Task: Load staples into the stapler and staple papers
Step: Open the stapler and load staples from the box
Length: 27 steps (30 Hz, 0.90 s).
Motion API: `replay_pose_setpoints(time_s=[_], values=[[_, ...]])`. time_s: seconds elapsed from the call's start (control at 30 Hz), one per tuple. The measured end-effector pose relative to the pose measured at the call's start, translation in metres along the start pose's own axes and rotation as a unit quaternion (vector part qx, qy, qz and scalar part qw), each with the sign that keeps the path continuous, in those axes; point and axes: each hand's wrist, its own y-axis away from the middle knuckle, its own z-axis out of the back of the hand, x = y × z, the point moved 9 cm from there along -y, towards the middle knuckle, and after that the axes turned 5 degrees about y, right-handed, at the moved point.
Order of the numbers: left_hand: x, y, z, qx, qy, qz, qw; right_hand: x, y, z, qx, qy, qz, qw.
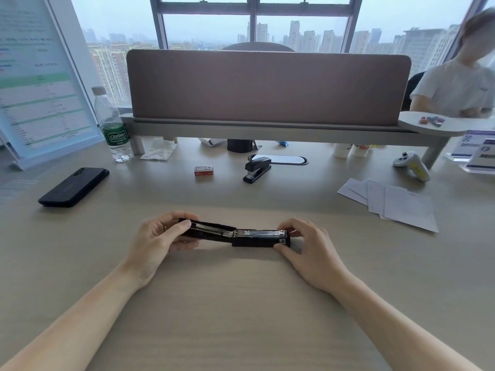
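The bottle [113, 124] label read "C'estbon". The stapler [241, 234] was spread open between the hands — long axis left to right — left hand [155, 242] gripping its lid end, right hand [308, 245] pinching the magazine end.

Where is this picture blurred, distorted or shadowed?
Head view: the person at far right is blurred; the divider bows along its top edge from wide-angle distortion; soft window daylight casts a faint shadow under the open stapler on the desk.
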Motion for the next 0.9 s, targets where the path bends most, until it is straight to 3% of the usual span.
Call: replay_pose_setpoints(time_s=[0.23,0.33,0.5,0.57,0.7,0.83,0.9], values=[[-0.001,-0.010,-0.001,-0.007,-0.048,0.028,0.998,0.000,0.000,-0.005,0.030,0.003,-0.018,0.999],[-0.017,-0.019,0.000,0.003,-0.119,0.003,0.993,-0.002,-0.003,-0.003,0.018,-0.018,-0.033,0.999],[-0.053,-0.091,0.009,-0.061,-0.212,-0.045,0.974,-0.020,-0.039,0.001,-0.005,-0.107,-0.097,0.989],[-0.054,-0.134,0.007,-0.045,-0.315,-0.044,0.947,-0.031,-0.061,-0.004,-0.009,-0.109,-0.117,0.987],[-0.032,-0.198,-0.010,0.024,-0.536,-0.020,0.843,-0.044,-0.085,-0.023,0.008,-0.080,-0.126,0.989],[-0.001,-0.235,-0.015,0.066,-0.617,0.014,0.784,-0.054,-0.095,-0.028,0.011,-0.063,-0.117,0.991],[0.006,-0.245,-0.009,0.059,-0.633,0.010,0.772,-0.062,-0.103,-0.030,0.015,-0.055,-0.124,0.991]])
